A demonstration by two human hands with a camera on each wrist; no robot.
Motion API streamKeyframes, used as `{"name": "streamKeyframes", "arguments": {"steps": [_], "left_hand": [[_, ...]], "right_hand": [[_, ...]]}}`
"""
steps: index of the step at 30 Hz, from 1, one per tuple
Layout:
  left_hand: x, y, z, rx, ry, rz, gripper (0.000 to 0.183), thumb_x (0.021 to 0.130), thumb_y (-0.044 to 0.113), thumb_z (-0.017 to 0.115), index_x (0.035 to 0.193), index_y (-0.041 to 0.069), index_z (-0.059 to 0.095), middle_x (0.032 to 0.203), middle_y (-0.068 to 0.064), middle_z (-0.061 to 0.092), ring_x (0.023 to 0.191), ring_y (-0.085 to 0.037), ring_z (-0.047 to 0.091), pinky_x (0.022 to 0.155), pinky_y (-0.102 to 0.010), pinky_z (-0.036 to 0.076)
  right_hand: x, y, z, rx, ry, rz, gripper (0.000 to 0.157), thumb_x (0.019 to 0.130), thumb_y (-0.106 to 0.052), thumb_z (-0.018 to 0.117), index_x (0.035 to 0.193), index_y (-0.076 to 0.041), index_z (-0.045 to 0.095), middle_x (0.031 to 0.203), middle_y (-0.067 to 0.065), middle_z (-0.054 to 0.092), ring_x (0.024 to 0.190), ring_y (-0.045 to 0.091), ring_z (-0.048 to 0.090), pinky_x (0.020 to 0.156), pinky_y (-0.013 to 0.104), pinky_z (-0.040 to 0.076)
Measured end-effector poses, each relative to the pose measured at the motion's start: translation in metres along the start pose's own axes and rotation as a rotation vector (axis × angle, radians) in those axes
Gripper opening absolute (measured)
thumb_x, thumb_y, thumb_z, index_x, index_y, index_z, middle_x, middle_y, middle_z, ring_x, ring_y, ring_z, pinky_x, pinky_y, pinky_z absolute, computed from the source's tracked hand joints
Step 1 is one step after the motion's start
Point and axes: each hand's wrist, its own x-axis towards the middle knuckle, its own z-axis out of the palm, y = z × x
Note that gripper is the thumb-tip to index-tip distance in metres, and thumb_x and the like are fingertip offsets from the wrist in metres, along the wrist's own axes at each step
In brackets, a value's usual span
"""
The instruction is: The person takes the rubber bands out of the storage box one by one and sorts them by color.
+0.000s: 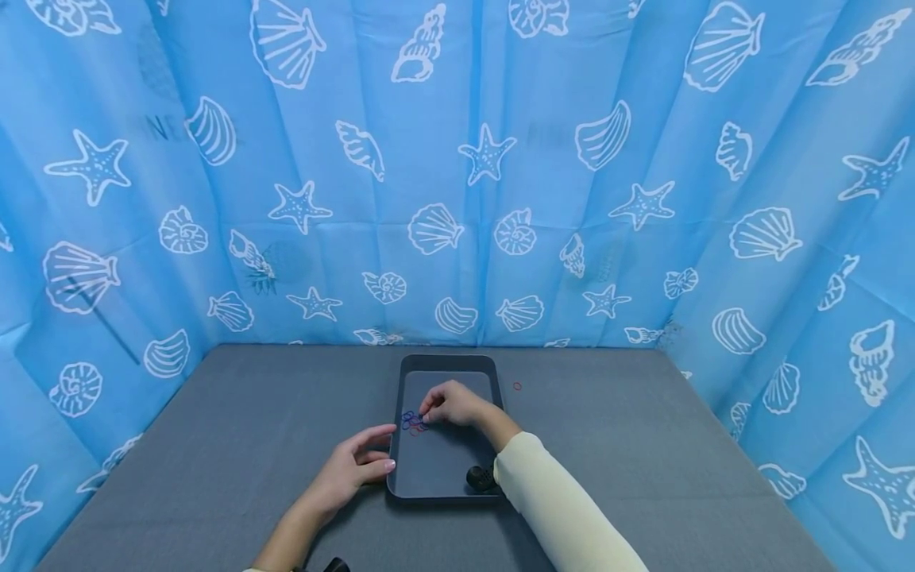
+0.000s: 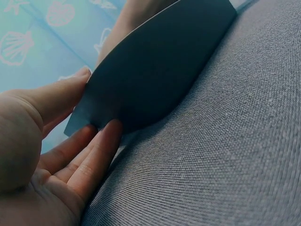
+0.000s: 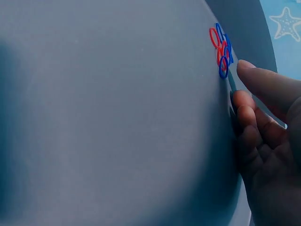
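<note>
A dark grey rectangular tray (image 1: 446,498) lies on the table. My left hand (image 1: 348,474) is at its left side; in the left wrist view the thumb (image 2: 70,92) reaches the rim and the other fingertips rest against the outer wall. Inside the tray, near its left wall, sits a small cluster of thin red and blue loops (image 1: 409,419). My right hand (image 1: 452,403) is over the tray, fingertips right at this cluster. In the right wrist view its thumb (image 3: 254,75) stands apart from the bent fingers beside the loops (image 3: 223,68), with no loop visible between them.
One red loop (image 1: 517,386) lies on the grey cloth-covered table (image 1: 608,445), right of the tray. A black rounded device (image 1: 480,478) is at my right wrist, over the tray's near right corner. A blue shell-patterned curtain (image 1: 457,278) stands behind the table.
</note>
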Motion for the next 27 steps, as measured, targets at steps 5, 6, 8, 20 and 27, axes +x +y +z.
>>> {"name": "streamKeyframes", "arguments": {"steps": [5,6,8,20,27], "left_hand": [[0.004,-0.010,-0.002,0.021,0.010,0.004,0.054,0.079,0.018,0.061,0.129,0.019,0.039,0.128,-0.016,0.037,0.101,-0.025,0.051,0.077,-0.035,0.047],[0.004,-0.011,-0.002,0.021,0.011,0.005,0.054,0.080,0.018,0.061,0.129,0.018,0.039,0.128,-0.016,0.037,0.100,-0.025,0.052,0.077,-0.035,0.047],[0.004,-0.011,-0.002,0.022,0.012,0.006,0.054,0.080,0.018,0.061,0.129,0.018,0.039,0.128,-0.016,0.037,0.100,-0.025,0.052,0.077,-0.035,0.047],[-0.008,0.015,0.003,0.017,-0.002,-0.008,0.053,0.081,0.015,0.060,0.130,0.013,0.038,0.129,-0.020,0.035,0.102,-0.028,0.050,0.077,-0.035,0.047],[-0.005,0.009,0.002,0.013,0.003,-0.003,0.053,0.081,0.014,0.060,0.130,0.014,0.038,0.129,-0.018,0.035,0.102,-0.027,0.050,0.077,-0.035,0.047]], "right_hand": [[0.002,-0.001,0.003,-0.070,-0.016,-0.013,0.005,0.076,-0.013,0.065,0.081,-0.013,0.065,0.072,-0.003,0.060,0.065,0.011,0.053,0.059,0.025,0.043],[0.002,-0.001,0.004,-0.081,-0.015,-0.016,0.005,0.076,-0.013,0.065,0.081,-0.013,0.065,0.071,-0.004,0.060,0.065,0.010,0.053,0.059,0.024,0.043],[0.003,0.000,0.005,-0.094,-0.008,-0.022,0.004,0.075,-0.012,0.066,0.079,-0.013,0.065,0.070,-0.004,0.060,0.063,0.010,0.053,0.058,0.024,0.043],[0.006,0.002,0.008,-0.180,0.025,-0.018,0.006,0.074,-0.018,0.068,0.070,-0.019,0.064,0.066,-0.009,0.058,0.062,0.008,0.051,0.057,0.023,0.042],[0.002,-0.001,0.007,-0.155,0.038,-0.003,0.006,0.076,-0.018,0.065,0.070,-0.018,0.065,0.066,-0.008,0.058,0.062,0.009,0.051,0.057,0.024,0.041]]}}
